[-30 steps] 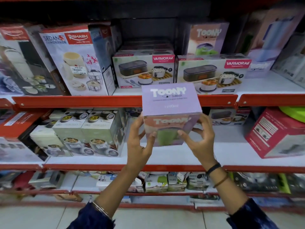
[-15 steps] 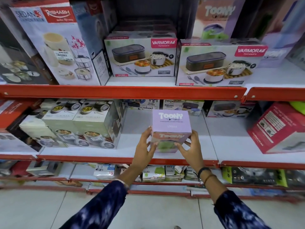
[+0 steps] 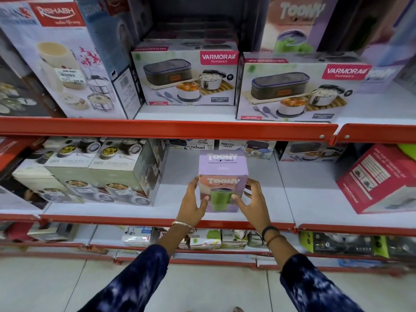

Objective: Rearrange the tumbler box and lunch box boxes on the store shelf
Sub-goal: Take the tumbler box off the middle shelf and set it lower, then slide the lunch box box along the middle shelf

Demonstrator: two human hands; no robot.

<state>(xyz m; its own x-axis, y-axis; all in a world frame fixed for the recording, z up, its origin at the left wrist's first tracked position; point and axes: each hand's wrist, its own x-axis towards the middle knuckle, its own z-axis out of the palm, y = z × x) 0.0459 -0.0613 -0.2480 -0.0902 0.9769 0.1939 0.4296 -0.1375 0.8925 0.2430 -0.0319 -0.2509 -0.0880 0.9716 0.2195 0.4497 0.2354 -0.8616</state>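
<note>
A lilac Toony tumbler box [image 3: 222, 167] with a green tumbler pictured on its front stands upright on the white middle shelf [image 3: 175, 197], near the front edge. My left hand [image 3: 192, 203] grips its left side, thumb on the front. My right hand [image 3: 254, 203] is at its right side with fingers spread, thumb and fingertips touching the box. Two Varmora lunch box boxes [image 3: 184, 79] [image 3: 299, 88] sit side by side on the upper shelf. A second Toony box [image 3: 292, 25] stands behind the right one.
A tall Rishabh box [image 3: 60, 59] leans at the upper left. Stacked pale lunch box cartons [image 3: 101, 172] fill the middle shelf's left; a tilted red Varmora box [image 3: 378, 179] is at its right. Small boxes [image 3: 227, 145] line the back. Red shelf rail [image 3: 171, 129] runs above.
The tumbler box went from chest height down and forward onto the middle shelf. My view has moved closer to the shelves, and my right hand's fingers have spread.
</note>
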